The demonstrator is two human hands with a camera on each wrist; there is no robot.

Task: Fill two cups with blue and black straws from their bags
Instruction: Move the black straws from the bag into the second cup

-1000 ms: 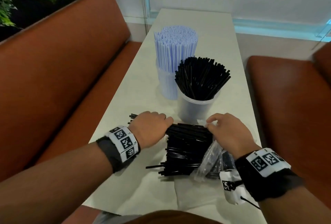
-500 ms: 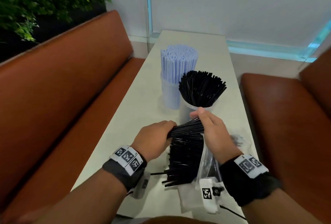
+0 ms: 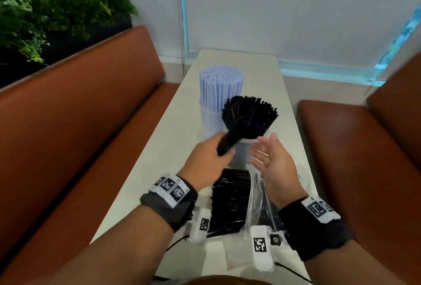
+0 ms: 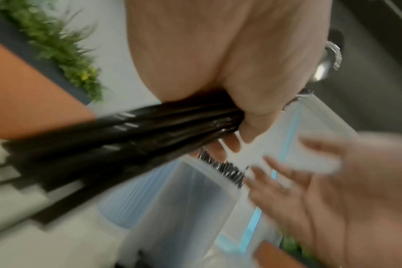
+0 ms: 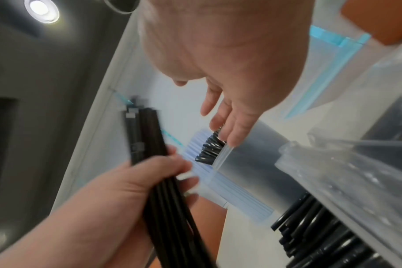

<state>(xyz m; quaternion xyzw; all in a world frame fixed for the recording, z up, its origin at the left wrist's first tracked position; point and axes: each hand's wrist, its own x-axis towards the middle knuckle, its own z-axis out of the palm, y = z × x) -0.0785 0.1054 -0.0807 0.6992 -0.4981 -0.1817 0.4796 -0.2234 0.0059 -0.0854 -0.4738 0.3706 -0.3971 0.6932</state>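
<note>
My left hand [image 3: 224,152] grips a handful of black straws [image 3: 227,141], tilted up and to the right, against the near left side of the frosted cup [image 3: 241,157]. That cup holds a fanned bunch of black straws [image 3: 252,114]. Behind it a second cup is packed with blue straws [image 3: 219,86]. My right hand [image 3: 262,150] is open, palm facing left, just right of the cup and holding nothing. In the right wrist view its fingertips [image 5: 232,137] hover at the cup rim [image 5: 220,156]. The left wrist view shows the gripped bundle [image 4: 126,141], blurred.
Loose black straws [image 3: 230,200] lie on the narrow pale table [image 3: 173,152] between my wrists, beside a clear plastic bag [image 3: 257,202]. Brown benches [image 3: 79,130] flank the table on both sides. A plant [image 3: 45,11] stands at the far left.
The handful of black straws has risen from the pile to the cup's side in my left hand. My right hand has let go of it and opened.
</note>
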